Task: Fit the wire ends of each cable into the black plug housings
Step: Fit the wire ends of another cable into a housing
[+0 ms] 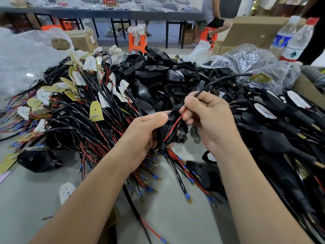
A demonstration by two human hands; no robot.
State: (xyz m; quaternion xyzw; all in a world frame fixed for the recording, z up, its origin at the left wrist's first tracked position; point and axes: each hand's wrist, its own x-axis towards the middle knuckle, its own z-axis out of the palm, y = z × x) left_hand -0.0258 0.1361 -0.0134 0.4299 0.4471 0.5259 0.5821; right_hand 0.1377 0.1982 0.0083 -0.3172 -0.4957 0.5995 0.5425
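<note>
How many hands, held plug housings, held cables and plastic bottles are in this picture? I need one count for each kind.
Hands: 2, left hand and right hand
Held black plug housing: 1
Held cable: 1
Plastic bottles: 2, blue-label bottle and red-cap bottle
Total: 6

An orange plastic stool (138, 42) stands on the pale grey floor (158, 35) beyond the grey bench (35, 199). Behind the stool runs a long dark table (149, 14) on black legs, heaped with clear bags and bearing a red sign (109, 1). Left of the stool sit closed cardboard boxes (82, 40). Right of it a person (210, 9) sits on a second orange seat (205, 34). Farther right stand an open carton (253, 30) and two water bottles (284, 36). The light is even and soft.
</note>
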